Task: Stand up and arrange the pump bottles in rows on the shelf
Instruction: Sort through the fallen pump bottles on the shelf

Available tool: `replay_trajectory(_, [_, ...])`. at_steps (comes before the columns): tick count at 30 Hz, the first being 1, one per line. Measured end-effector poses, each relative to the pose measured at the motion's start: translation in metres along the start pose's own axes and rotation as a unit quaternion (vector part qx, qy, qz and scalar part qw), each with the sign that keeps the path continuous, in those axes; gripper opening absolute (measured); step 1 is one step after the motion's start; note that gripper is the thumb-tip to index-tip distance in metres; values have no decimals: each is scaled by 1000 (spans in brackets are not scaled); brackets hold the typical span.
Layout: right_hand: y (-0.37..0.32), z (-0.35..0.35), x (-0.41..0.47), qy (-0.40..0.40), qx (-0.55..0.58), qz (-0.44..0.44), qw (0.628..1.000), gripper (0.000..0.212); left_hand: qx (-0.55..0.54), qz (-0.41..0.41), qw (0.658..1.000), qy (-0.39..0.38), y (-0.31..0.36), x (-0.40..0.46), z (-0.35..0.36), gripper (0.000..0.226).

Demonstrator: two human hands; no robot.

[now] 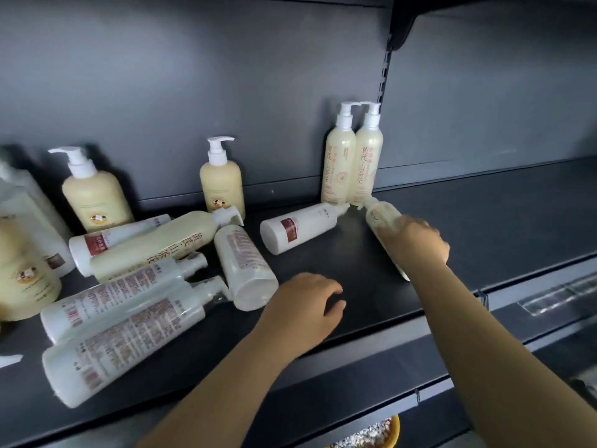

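Toward two o'clock on the shelf (371,279), right hand (416,242) fingers clamped on tilted pump bottle (382,218); left hand (307,302) loosely curled, empty. Risk: its pump clips the standing pair (352,163), toppling them.

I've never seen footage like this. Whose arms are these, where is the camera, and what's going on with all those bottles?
No machine here: these are a person's two bare arms, filmed by a wide-angle camera worn on their head, looking down at a dark metal store shelf. The right hand has its grip closed around a pale cream pump bottle, tilted with its pump toward the back. The left hand hovers empty, fingers curled, just above the shelf. Two tall cream bottles with red lettering already stand side by side against the back wall. A white bottle with a red label lies on its side in front of them, and a jumbled pile of toppled bottles waits at the left.
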State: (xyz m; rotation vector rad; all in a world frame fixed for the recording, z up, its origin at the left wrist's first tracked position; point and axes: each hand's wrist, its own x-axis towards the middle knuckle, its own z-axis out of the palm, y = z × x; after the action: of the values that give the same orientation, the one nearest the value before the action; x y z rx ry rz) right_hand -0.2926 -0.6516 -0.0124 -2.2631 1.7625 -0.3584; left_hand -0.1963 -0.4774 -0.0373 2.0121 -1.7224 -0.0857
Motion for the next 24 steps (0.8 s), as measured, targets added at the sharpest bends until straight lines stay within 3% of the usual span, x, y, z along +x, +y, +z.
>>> replay_trajectory(3, [-26,-2,-20,-1,-40,-103,994,63,-45,-4,995,87,-11,-36,-29,32])
replay_trajectory(5, [-59,-2,-42,9,35,-225,974,56,-23,-39,989,143,-27,-62,-50,35])
replay_trajectory(7, [-99,0,-67,-43,127,-337,932,50,19,-89,977,191,-48,-88,-66,42])
replay_trajectory(11, [-172,22,-94,-127,149,-483,854,47,95,-186,953,219,-87,-132,-85,38])
replay_trajectory(14, [-213,42,-94,-209,109,-521,820,53,137,-210,946,204,-109,-152,-83,41])
replay_trajectory(18, [-242,56,-75,-255,48,-518,815,55,151,-178,936,262,-119,-157,-75,41])
replay_trajectory(21, [-247,58,-54,-283,44,-504,815,58,109,-151,926,329,-124,-158,-68,41])
replay_trajectory(24, [-244,59,-38,-305,2,-476,825,74,43,-160,911,377,-126,-159,-64,41])
